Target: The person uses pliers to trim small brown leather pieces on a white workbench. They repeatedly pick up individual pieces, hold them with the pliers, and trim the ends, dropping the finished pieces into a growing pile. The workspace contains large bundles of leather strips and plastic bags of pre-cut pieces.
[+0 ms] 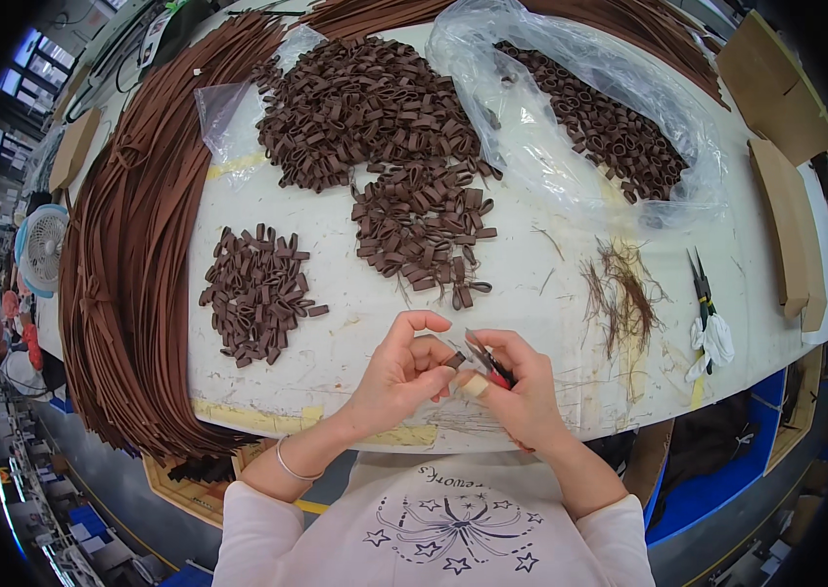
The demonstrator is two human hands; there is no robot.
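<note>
Just in front of my body, my left hand pinches a small dark brown strap loop between thumb and fingers. My right hand is closed around small thread snips with a red handle, their metal blades pointing up and left near the loop. A tan wrap covers the tip of my right thumb. Beyond my hands lies a spread of loose brown loops, joined to a larger heap. A smaller pile of loops sits to the left.
Long brown strips lie bundled along the table's left side. A clear plastic bag of loops stands at the back right. Thread scraps, black-handled pliers or scissors and a white cloth lie right. Cardboard boxes edge the table.
</note>
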